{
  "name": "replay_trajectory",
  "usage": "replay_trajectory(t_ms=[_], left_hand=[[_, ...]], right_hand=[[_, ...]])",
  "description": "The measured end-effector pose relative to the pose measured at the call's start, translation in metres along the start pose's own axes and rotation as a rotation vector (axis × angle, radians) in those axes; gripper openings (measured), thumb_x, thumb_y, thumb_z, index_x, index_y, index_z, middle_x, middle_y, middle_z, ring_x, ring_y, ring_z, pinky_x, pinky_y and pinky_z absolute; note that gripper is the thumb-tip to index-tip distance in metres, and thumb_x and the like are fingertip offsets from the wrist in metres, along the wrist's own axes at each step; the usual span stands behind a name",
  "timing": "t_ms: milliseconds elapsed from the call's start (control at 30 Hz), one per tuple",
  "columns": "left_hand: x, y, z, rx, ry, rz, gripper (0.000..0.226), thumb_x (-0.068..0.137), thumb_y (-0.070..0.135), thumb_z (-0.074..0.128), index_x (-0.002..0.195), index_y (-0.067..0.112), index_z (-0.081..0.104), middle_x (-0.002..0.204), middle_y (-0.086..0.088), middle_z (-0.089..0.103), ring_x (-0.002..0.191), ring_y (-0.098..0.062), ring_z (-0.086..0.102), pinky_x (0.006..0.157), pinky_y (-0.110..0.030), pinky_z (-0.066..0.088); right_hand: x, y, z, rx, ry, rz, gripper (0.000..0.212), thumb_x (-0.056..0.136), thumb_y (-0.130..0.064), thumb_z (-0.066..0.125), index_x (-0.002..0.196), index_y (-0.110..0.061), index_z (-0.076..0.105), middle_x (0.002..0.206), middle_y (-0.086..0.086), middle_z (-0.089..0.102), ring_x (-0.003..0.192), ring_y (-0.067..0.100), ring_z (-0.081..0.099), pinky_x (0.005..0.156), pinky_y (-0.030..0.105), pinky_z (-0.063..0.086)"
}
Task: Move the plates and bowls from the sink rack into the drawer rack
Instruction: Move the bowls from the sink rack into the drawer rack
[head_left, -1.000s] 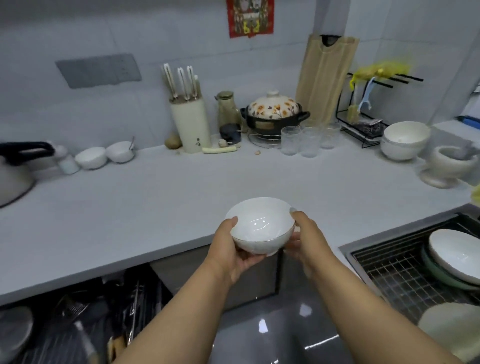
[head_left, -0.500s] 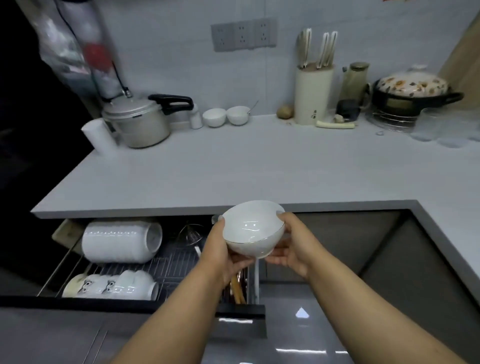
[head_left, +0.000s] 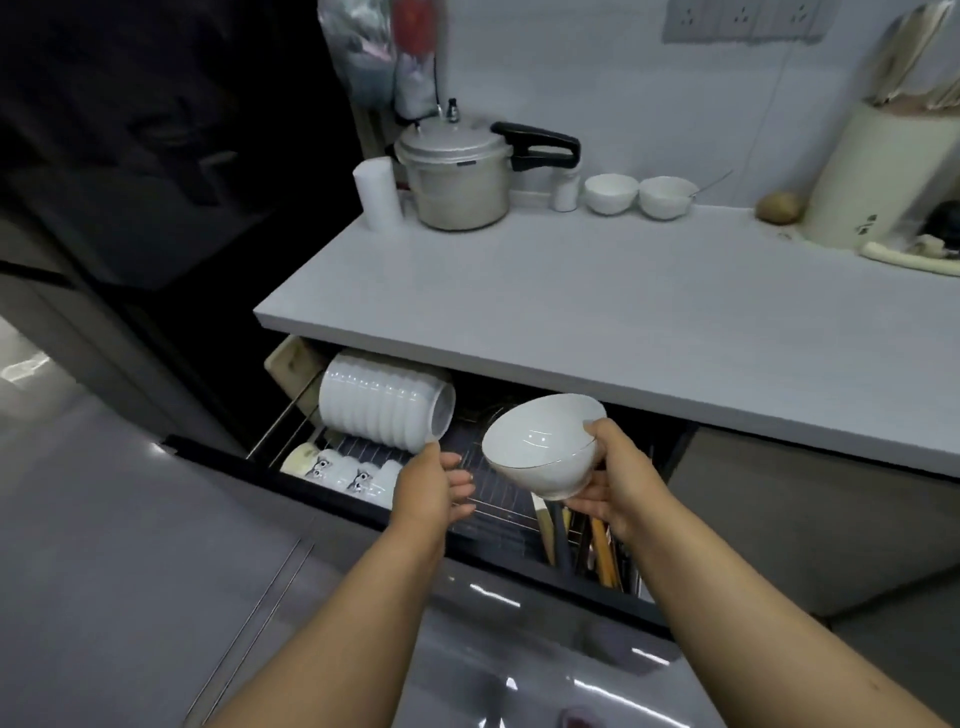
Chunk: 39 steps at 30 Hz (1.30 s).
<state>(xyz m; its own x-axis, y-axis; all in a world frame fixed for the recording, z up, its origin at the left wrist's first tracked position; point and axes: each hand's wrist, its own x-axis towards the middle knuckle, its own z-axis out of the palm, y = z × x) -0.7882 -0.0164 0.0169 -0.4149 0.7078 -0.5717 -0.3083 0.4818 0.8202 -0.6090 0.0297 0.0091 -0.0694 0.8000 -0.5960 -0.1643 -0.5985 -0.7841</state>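
In the open drawer rack (head_left: 488, 483) a row of white bowls (head_left: 384, 408) lies on its side, mouths facing right, above cat-printed cups (head_left: 343, 470). The left hand (head_left: 434, 486) has let go since a moment ago and hangs half-curled, holding nothing. The white bowl (head_left: 543, 444) tilts its mouth up-left over the rack, now gripped only by the right hand (head_left: 618, 475).

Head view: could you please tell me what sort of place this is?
Most likely a home kitchen: a pressure cooker on the countertop, a knife block, and an open drawer rack of stacked bowls.
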Motion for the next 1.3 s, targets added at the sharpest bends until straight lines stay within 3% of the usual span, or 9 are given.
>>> replay_trajectory(t_ms=[133,233,367,433,533,733,867,1033,1300], left_hand=[[0.028,-0.001,-0.027,0.020,0.080,0.011,0.037,0.103,0.031,0.033,0.101,0.003,0.057,0.081,-0.011,0.061,0.075,-0.022,0.058,0.068,-0.033,0.050],[0.051,-0.001,-0.043,0.042,0.132,0.036,0.034,0.102,0.027,0.034,0.092,0.005,0.057,0.074,-0.010,0.055,0.066,-0.019,0.051,0.060,-0.028,0.041],[0.084,0.000,-0.061,0.153,0.192,0.051,0.032,0.100,0.030,0.037,0.083,0.013,0.060,0.079,-0.007,0.064,0.072,-0.019,0.060,0.082,-0.036,0.047],[0.097,0.000,-0.067,0.189,0.219,0.057,0.027,0.098,0.027,0.040,0.084,0.015,0.060,0.080,-0.006,0.065,0.075,-0.019,0.060,0.084,-0.037,0.046],[0.115,0.000,-0.074,0.228,0.253,0.056,0.021,0.095,0.024,0.044,0.084,0.018,0.060,0.082,-0.003,0.066,0.084,-0.023,0.061,0.082,-0.035,0.045],[0.146,-0.011,-0.078,0.367,0.261,0.093,0.030,0.098,0.031,0.043,0.090,0.009,0.061,0.084,-0.006,0.066,0.093,-0.029,0.062,0.093,-0.043,0.048],[0.159,-0.025,-0.075,0.451,0.233,0.137,0.029,0.098,0.031,0.042,0.093,0.009,0.059,0.092,-0.012,0.067,0.093,-0.030,0.063,0.091,-0.045,0.049],[0.164,-0.036,-0.075,0.651,0.254,0.268,0.028,0.100,0.034,0.038,0.106,0.015,0.058,0.094,-0.007,0.068,0.091,-0.026,0.061,0.081,-0.036,0.048],[0.159,-0.037,-0.070,0.893,0.305,0.368,0.027,0.099,0.039,0.036,0.111,0.024,0.055,0.092,-0.003,0.068,0.086,-0.026,0.062,0.070,-0.031,0.044]], right_hand=[[0.034,0.015,0.026,-0.129,0.032,0.022,0.036,0.088,-0.032,0.056,0.117,-0.010,0.051,0.120,0.016,0.056,0.100,0.038,0.063,0.054,0.035,0.058],[0.063,0.028,0.044,-0.262,0.050,0.056,0.039,0.088,-0.030,0.059,0.116,-0.004,0.054,0.112,0.016,0.058,0.097,0.034,0.061,0.057,0.035,0.055],[0.107,0.052,0.061,-0.425,0.077,0.112,0.043,0.083,-0.032,0.065,0.113,-0.003,0.057,0.092,0.009,0.061,0.079,0.027,0.061,0.064,0.040,0.055],[0.126,0.062,0.069,-0.486,0.078,0.137,0.053,0.075,-0.037,0.070,0.113,-0.002,0.057,0.087,0.009,0.061,0.079,0.029,0.063,0.061,0.038,0.056],[0.154,0.079,0.079,-0.578,0.055,0.181,0.073,0.059,-0.047,0.073,0.115,-0.004,0.056,0.097,0.012,0.064,0.082,0.032,0.066,0.054,0.035,0.055],[0.185,0.102,0.096,-0.717,0.005,0.247,0.093,0.055,-0.049,0.075,0.131,-0.005,0.043,0.118,0.014,0.060,0.091,0.034,0.064,0.065,0.045,0.060],[0.193,0.111,0.108,-0.828,-0.010,0.285,0.094,0.067,-0.044,0.077,0.141,-0.006,0.034,0.134,0.014,0.051,0.108,0.034,0.059,0.056,0.030,0.052],[0.202,0.128,0.121,-0.956,-0.025,0.304,0.103,0.061,-0.054,0.075,0.141,-0.005,0.032,0.136,0.017,0.049,0.115,0.036,0.055,0.085,0.046,0.055],[0.211,0.147,0.139,-1.027,-0.040,0.358,0.103,0.068,-0.057,0.070,0.144,-0.003,0.027,0.141,0.018,0.045,0.123,0.035,0.051,0.097,0.045,0.049]])
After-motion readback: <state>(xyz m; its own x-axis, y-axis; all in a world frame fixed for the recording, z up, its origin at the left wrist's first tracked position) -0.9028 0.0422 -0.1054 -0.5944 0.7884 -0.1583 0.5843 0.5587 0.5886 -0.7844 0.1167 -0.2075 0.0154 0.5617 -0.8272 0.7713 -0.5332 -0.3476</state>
